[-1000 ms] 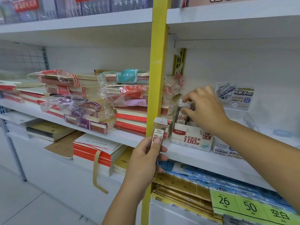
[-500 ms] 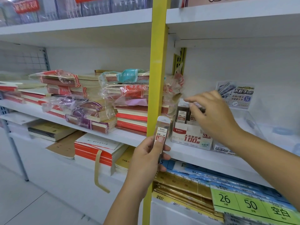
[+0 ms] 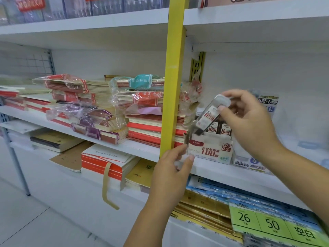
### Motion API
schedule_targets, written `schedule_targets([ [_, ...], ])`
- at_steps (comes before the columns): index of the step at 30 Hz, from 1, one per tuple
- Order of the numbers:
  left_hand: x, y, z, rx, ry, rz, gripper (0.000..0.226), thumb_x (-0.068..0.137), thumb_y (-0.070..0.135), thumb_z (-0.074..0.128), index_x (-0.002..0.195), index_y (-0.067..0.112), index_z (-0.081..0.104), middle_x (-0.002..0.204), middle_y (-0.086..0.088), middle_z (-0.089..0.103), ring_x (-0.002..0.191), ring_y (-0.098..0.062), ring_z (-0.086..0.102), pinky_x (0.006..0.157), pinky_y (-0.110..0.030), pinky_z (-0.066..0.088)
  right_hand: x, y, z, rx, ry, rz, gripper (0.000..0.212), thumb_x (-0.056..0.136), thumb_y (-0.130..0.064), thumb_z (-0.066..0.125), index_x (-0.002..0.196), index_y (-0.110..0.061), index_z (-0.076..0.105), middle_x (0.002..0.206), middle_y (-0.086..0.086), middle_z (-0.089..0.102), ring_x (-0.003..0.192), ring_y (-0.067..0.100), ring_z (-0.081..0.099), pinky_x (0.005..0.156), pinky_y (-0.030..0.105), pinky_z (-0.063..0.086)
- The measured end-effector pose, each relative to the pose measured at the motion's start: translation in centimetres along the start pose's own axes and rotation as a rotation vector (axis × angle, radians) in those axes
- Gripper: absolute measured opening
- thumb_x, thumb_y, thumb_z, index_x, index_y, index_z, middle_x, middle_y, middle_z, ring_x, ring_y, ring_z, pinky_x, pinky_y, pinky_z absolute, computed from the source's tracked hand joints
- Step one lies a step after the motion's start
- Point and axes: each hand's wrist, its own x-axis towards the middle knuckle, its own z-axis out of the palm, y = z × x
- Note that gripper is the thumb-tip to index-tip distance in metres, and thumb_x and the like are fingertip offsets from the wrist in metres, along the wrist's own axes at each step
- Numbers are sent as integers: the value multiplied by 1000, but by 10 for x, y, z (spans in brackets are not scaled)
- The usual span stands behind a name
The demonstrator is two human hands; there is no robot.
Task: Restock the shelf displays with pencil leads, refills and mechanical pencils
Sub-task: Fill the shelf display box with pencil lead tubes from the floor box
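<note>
1 lead case (image 3: 208,118) was pinched at its cap end by the right hand (image 3: 249,122). It was tilted, cap up and dark end down, toward the display box (image 3: 210,152) just below. The left hand (image 3: 169,175) was seen lower, by the shelf (image 3: 222,174) edge. Its grip was too blurred to tell.

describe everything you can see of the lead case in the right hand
The lead case is a slim clear plastic tube with a white cap, a red and white label on its side and a dark lower end. It is tilted, cap up and to the right, pinched near the cap by the right hand above the display box. Its print is blurred.
</note>
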Motion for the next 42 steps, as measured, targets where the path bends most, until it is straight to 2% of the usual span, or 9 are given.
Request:
schedule_targets([
  [2,0,-5,1,136,19,70,42,96,44,57,137,41,51,125,33,48,117,11,45,94,-9,39,7,1,-4,-93,48,-117,28,93,-13,60,103,-39,55,91,-14,64,81,4,61,68,18,52],
  [6,0,-10,7,280,9,178,51,97,42,57,145,40,42,137,30,44,122,14,31,97,-6,24,12,12,-1,-308,-18,-207,26,93,-17,59,112,-33,55,93,-19,61,77,5,59,66,19,49],
  [12,2,-14,14,363,7,238,57,97,45,55,150,38,35,148,23,42,124,13,26,110,-19,26,18,35,10,-484,-110,-184,23,90,-15,63,111,-24,62,93,-16,55,79,0,54,74,5,41],
  [16,4,-13,15,416,39,261,57,98,48,51,151,38,33,150,20,43,137,-1,34,115,-27,26,24,45,21,-551,-205,-95,23,89,-15,65,110,-21,66,100,-8,59,87,8,55,82,25,46],
  [18,6,-13,16,416,40,262,56,99,49,49,151,38,32,150,21,43,137,-1,34,117,-30,27,26,47,25,-549,-237,-41,28,89,-17,64,116,-22,64,104,-5,64,89,10,57,82,25,45],
  [22,9,-13,17,421,58,272,54,99,51,45,151,38,33,148,22,44,136,0,33,112,-24,22,29,49,31,-466,-261,64,33,91,-18,62,123,-28,58,93,-9,65,81,8,62,78,30,52],
  [27,10,-15,19,414,66,277,53,100,49,47,149,36,36,144,20,48,133,0,34,107,-20,18,37,51,27,-326,-149,189,19,93,-17,61,104,-32,58,85,-8,59,79,11,62,73,29,53],
  [35,10,-20,20,370,44,268,53,99,50,49,149,38,37,144,23,47,122,16,21,106,-17,15,35,56,25,-859,-200,-82,38,88,-27,65,125,-26,62,100,-5,38,101,16,35,81,30,33],
  [42,1,-19,18,352,69,292,48,98,42,55,145,36,45,135,29,43,122,17,23,106,-13,19,14,37,7,-777,-163,-49,41,98,-24,50,139,-25,49,113,-2,48,111,16,33,88,28,28],
])
